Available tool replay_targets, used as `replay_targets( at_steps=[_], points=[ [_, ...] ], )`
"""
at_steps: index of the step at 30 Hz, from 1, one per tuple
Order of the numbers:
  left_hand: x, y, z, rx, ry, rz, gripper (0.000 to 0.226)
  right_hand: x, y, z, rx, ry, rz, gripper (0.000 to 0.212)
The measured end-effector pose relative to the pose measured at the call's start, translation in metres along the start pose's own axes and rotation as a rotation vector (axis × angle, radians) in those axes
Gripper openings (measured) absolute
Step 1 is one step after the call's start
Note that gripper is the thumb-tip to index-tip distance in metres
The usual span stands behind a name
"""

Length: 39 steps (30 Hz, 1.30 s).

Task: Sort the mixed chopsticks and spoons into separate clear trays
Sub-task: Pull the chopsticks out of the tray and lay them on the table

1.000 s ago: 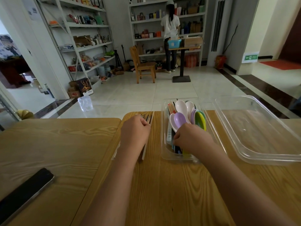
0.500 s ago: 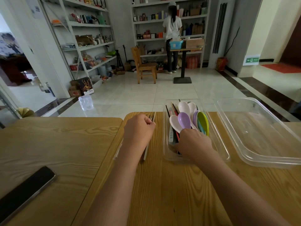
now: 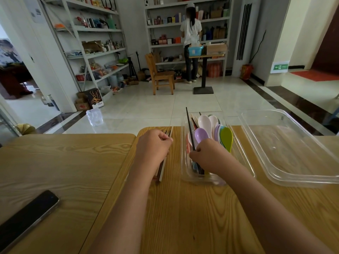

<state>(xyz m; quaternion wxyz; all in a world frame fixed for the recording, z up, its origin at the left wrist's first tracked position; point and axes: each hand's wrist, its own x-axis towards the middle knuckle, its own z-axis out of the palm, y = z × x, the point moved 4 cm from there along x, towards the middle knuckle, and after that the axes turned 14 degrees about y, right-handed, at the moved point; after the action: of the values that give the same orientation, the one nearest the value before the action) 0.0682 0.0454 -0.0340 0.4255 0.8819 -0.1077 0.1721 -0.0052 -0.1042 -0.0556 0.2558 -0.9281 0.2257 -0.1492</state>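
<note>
Black and thin, one chopstick [image 3: 189, 129] stood tilted out of the narrow clear plastic tray [image 3: 185, 173] at the far edge of the wooden table [image 3: 183, 217]. I had the right hand [image 3: 207, 154] pinching it low on the shaft, with the fingers curled close. Pastel plastic spoons [image 3: 205, 125] and a few more chopsticks lay in the same tray. The left hand [image 3: 154, 143], just beside that tray, was closed round a small bundle of mixed chopsticks [image 3: 163, 167]. The wide clear plastic tray [image 3: 293, 173] at the far right corner had no spoon in it yet. I judged the step to be drawing chopsticks out of the mix. The next move called for a straight lift, so that the tip would not drag the spoons, then a pass to the bundle.
</note>
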Motion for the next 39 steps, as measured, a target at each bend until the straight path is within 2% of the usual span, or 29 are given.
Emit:
replay_targets(
  at_steps=[7, 13, 17, 25, 28, 30, 33, 39],
  points=[
    [-0.004, 0.006, 0.005, -0.184, -0.163, -0.080, 0.011, 0.005, 0.002, -0.008, 0.032, 0.036, -0.020, 0.019],
    [-0.009, 0.018, 0.003, -0.399, -0.256, -0.160, 0.013, 0.008, -0.006, -0.009, 0.075, 0.053, -0.020, 0.032],
    [-0.010, 0.022, 0.002, -0.432, -0.270, -0.173, 0.011, 0.002, -0.017, -0.017, 0.065, 0.052, -0.084, 0.024],
    [-0.010, 0.023, 0.002, -0.427, -0.287, -0.190, 0.017, -0.014, -0.032, -0.032, 0.089, 0.021, -0.148, 0.032],
    [-0.003, 0.017, -0.006, -0.475, -0.209, -0.214, 0.015, -0.011, -0.029, -0.034, 0.124, 0.024, -0.135, 0.034],
    [0.007, 0.008, -0.016, -0.417, -0.088, -0.189, 0.013, -0.008, -0.025, -0.039, 0.174, 0.055, -0.124, 0.038],
    [0.018, -0.013, -0.030, -0.148, 0.055, -0.117, 0.012, -0.006, -0.019, -0.050, 0.197, 0.129, -0.116, 0.042],
    [0.018, -0.041, -0.020, 0.278, -0.020, -0.052, 0.021, -0.004, -0.014, -0.048, 0.221, 0.132, -0.088, 0.041]
  ],
)
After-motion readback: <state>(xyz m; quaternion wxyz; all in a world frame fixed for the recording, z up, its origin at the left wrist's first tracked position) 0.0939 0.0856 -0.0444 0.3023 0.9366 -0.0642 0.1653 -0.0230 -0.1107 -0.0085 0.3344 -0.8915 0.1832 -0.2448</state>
